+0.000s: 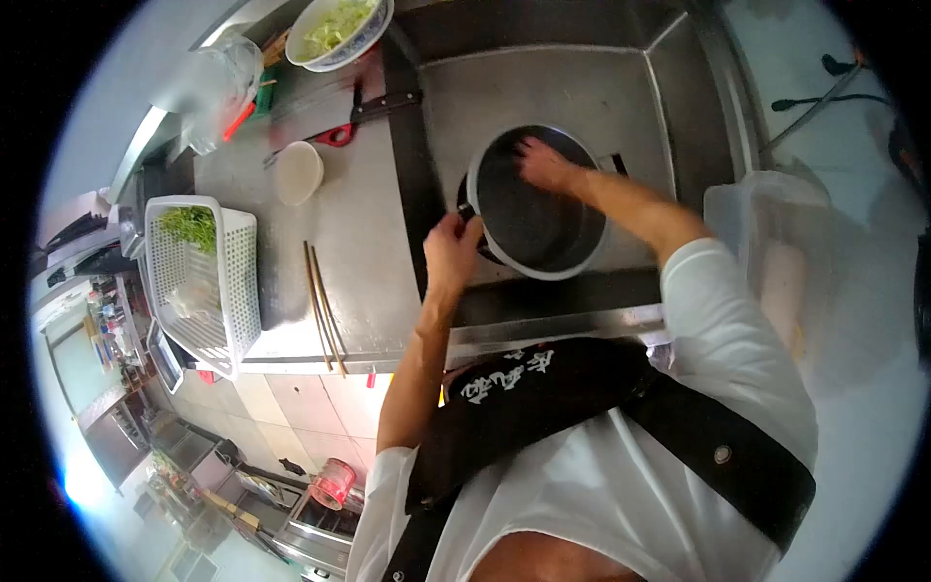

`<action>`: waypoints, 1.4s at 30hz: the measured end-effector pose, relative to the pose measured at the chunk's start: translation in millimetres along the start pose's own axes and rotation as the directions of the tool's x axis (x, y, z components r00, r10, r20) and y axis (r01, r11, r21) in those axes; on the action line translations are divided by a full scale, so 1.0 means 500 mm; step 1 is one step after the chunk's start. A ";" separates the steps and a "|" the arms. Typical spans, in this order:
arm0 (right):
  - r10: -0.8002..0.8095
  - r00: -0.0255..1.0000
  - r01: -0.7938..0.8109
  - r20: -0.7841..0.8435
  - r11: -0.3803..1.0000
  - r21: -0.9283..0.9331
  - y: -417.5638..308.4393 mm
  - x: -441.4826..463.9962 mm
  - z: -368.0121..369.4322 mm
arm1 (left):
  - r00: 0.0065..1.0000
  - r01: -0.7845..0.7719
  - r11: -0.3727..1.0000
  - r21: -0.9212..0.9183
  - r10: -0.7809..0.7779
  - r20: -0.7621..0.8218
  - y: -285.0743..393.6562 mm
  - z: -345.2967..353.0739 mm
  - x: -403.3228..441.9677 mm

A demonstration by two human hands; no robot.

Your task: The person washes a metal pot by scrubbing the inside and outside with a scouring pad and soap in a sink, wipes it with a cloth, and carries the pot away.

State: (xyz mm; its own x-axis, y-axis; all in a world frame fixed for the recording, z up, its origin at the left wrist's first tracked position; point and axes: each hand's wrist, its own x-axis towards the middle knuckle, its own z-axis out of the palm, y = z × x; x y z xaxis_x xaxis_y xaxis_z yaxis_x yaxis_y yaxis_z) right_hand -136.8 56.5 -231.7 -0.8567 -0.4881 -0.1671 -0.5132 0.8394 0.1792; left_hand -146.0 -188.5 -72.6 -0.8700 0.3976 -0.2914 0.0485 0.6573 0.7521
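Observation:
A dark-lined round pot with a pale metal rim sits tilted in a stainless steel sink. At its left side, my left hand is closed around the pot's dark handle. My right hand reaches over the rim into the pot, its fingers stretched toward the far inner wall. I see nothing held in it, though its palm side is hidden.
Left of the sink, a steel counter carries a cleaver, red-handled scissors, a pale bowl, chopsticks and a white basket with greens. A patterned bowl of chopped vegetables stands at the back. A translucent bin is at right.

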 end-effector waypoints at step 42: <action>0.292 0.178 0.014 0.940 -0.956 0.294 -0.084 -0.080 0.067 | 0.989 0.149 0.989 -0.011 -0.149 -0.025 -0.004 -0.008 -0.016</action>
State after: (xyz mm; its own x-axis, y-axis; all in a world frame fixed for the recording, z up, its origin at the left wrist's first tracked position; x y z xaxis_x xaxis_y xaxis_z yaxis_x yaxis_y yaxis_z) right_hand -79.2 48.6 -264.8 -0.2527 0.3830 -0.8885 0.4942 -0.7384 -0.4588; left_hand -141.0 -195.6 -69.1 -0.8794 0.2793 -0.3856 -0.0870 0.7019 0.7070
